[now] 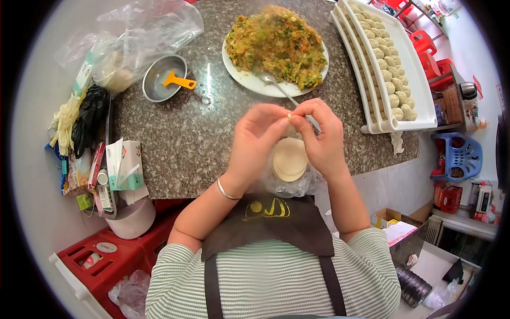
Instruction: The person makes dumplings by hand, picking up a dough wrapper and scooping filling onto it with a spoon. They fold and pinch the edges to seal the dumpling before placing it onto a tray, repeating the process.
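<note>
My left hand (257,138) and my right hand (322,137) meet over the speckled counter, thumbs and fingertips pinched together around a small pale piece of dough (289,115). Most of that piece is hidden by the fingers. Just below them lies a stack of round dough wrappers (290,159) on clear plastic. Beyond the hands, a white plate (241,80) bears a large heap of chopped filling (279,45). A metal spoon (281,89) rests on the plate's near edge, its handle running behind my right hand.
Stacked white trays (419,69) with rows of dumplings (396,80) stand on the right. Left on the counter (175,133) are a metal bowl (156,87) with an orange-handled scraper (180,81) and plastic bags (143,37). A tissue box (127,159) sits at the left edge.
</note>
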Action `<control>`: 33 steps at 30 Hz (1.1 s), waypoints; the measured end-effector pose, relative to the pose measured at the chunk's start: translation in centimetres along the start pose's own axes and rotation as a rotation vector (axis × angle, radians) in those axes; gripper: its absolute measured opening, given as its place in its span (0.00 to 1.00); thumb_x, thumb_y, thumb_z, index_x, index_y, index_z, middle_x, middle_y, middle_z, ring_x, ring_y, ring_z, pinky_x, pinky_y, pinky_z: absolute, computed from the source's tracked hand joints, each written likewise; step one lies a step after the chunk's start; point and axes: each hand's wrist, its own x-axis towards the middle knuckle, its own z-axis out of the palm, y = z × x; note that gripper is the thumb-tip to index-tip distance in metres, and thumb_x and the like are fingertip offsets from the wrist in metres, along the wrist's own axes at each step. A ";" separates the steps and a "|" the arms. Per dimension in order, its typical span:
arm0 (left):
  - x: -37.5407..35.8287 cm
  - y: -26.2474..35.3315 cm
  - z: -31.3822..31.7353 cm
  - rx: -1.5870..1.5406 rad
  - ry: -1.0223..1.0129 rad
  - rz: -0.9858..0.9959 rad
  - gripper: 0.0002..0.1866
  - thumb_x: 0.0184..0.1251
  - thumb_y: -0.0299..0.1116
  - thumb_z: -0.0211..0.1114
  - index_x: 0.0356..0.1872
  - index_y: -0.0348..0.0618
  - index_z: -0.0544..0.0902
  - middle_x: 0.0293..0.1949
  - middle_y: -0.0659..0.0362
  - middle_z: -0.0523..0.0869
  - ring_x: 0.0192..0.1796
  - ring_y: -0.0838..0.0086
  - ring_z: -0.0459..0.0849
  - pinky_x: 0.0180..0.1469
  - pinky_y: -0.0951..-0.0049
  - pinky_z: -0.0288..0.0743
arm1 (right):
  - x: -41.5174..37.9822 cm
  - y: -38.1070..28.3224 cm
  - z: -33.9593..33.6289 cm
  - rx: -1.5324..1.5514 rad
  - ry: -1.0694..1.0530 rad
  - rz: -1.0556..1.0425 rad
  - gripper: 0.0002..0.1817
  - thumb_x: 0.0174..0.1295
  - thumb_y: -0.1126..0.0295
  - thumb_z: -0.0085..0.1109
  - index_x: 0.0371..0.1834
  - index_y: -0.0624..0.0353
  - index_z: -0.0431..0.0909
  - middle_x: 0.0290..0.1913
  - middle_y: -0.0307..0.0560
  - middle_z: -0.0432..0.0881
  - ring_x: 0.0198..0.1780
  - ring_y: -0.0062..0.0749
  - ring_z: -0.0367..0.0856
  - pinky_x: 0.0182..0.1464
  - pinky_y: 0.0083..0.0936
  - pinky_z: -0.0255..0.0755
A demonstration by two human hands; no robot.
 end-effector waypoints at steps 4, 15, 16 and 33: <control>0.1 0.5 0.1 0.067 -0.098 0.003 0.10 0.71 0.25 0.61 0.50 0.38 0.80 0.46 0.60 0.85 0.50 0.78 0.82 0.52 0.73 0.78 | 0.1 -0.1 -0.3 0.028 0.016 0.050 0.04 0.62 0.75 0.62 0.35 0.64 0.78 0.35 0.47 0.80 0.38 0.32 0.79 0.43 0.24 0.71; 0.5 1.5 -0.8 -0.315 -0.194 -0.426 0.17 0.78 0.35 0.55 0.59 0.35 0.77 0.51 0.53 0.84 0.53 0.63 0.85 0.56 0.67 0.80 | 0.4 2.2 -1.8 0.518 -0.080 0.262 0.03 0.66 0.77 0.61 0.38 0.66 0.82 0.41 0.40 0.81 0.43 0.20 0.77 0.46 0.18 0.71; 0.6 1.4 -0.9 -0.304 -0.201 -0.455 0.17 0.78 0.36 0.54 0.59 0.35 0.76 0.53 0.52 0.83 0.52 0.64 0.86 0.56 0.67 0.81 | 0.3 2.7 -1.9 0.568 -0.103 0.235 0.04 0.65 0.78 0.62 0.39 0.66 0.82 0.41 0.41 0.81 0.44 0.21 0.77 0.47 0.18 0.71; 0.6 0.1 0.2 0.497 -0.292 -0.077 0.17 0.69 0.35 0.66 0.56 0.39 0.79 0.47 0.55 0.86 0.50 0.68 0.86 0.51 0.69 0.80 | 7.2 1.8 -14.3 -0.156 -0.141 0.141 0.22 0.49 0.70 0.76 0.49 0.59 0.83 0.46 0.43 0.85 0.49 0.28 0.82 0.55 0.25 0.73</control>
